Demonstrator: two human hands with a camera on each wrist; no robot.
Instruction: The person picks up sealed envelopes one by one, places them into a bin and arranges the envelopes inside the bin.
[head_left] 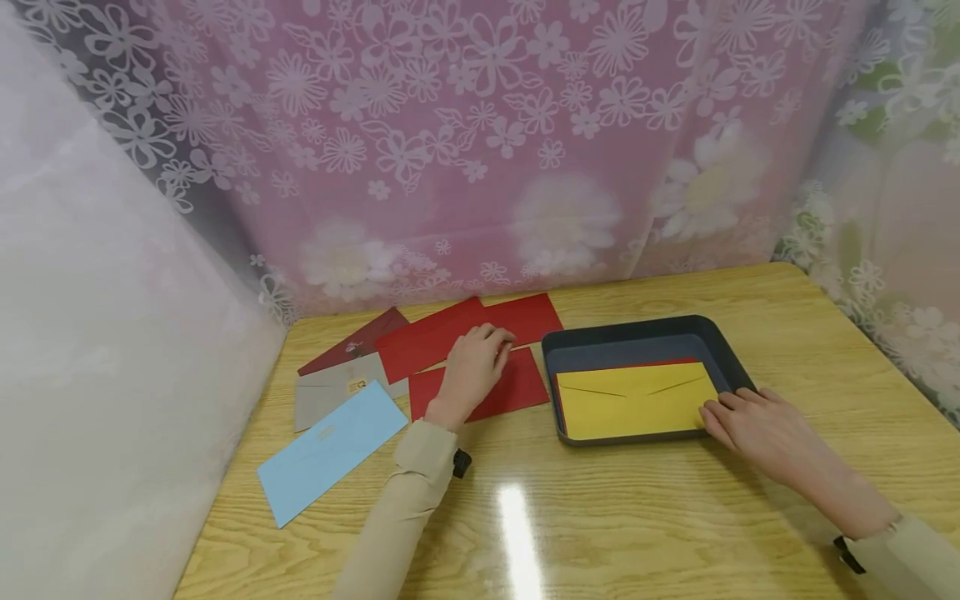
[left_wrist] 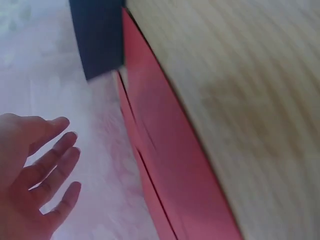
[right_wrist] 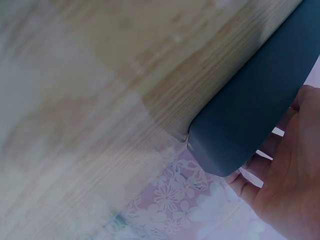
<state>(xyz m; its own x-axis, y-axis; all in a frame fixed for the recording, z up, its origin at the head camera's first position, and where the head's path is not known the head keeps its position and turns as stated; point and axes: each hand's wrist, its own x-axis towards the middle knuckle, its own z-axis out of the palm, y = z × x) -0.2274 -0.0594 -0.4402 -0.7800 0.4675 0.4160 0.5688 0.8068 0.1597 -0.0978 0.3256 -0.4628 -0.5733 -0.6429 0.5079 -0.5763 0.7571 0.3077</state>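
Note:
My left hand (head_left: 472, 367) hovers over a front red envelope (head_left: 525, 383), its fingers loosely bent and nothing between them. In the left wrist view, the fingers (left_wrist: 52, 170) are spread apart from the red envelopes. Behind that envelope lie two more red envelopes, one at left (head_left: 423, 342) and one at right (head_left: 536, 315). My right hand (head_left: 768, 437) grips the right front corner of a dark tray (head_left: 600, 358). Inside the tray, a yellow envelope (head_left: 637, 404) lies on top of something red, mostly hidden. The right wrist view shows curled fingers against the tray's wall (right_wrist: 245, 120).
To the left on the wooden table (head_left: 600, 517) lie a dark red envelope (head_left: 348, 346), a grey envelope (head_left: 318, 398) and a light blue envelope (head_left: 330, 454), partly overlapping. A flowered pink curtain (head_left: 465, 183) hangs along the back edge; a white sheet (head_left: 112, 350) borders the left.

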